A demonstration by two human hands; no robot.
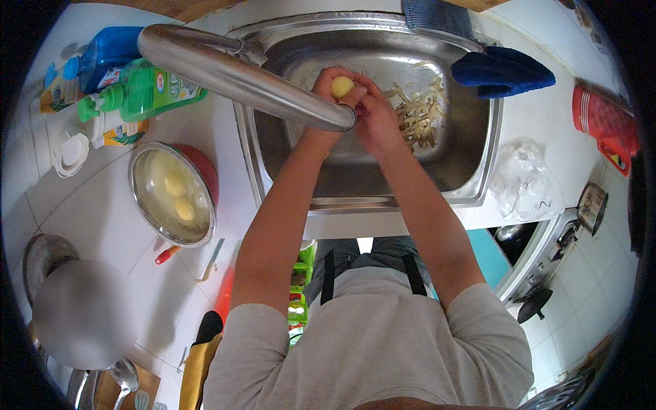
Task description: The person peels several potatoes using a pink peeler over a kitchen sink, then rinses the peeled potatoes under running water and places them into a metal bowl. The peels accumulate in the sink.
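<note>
A pale yellow, peeled potato [342, 87] is in my left hand [324, 86], whose fingers curl around it above the stainless steel sink [353, 177]. My right hand [380, 115] is pressed close against the left at the potato's right side, its fingers bent. Whether it grips the potato or something else cannot be made out. The spout of a metal faucet [266, 84] crosses in front of my left wrist and hides part of both hands. To the right of my hands, a heap of peelings [423, 115] lies on the sink floor.
Left of the sink stands a metal bowl [134, 192] with peeled potatoes [175, 186] in liquid. Green [148, 92] and blue bottles [107, 59] stand behind it. A knife [212, 259] lies near the counter edge. At right are a dark blue cloth [502, 73] and a clear plastic bag [525, 179].
</note>
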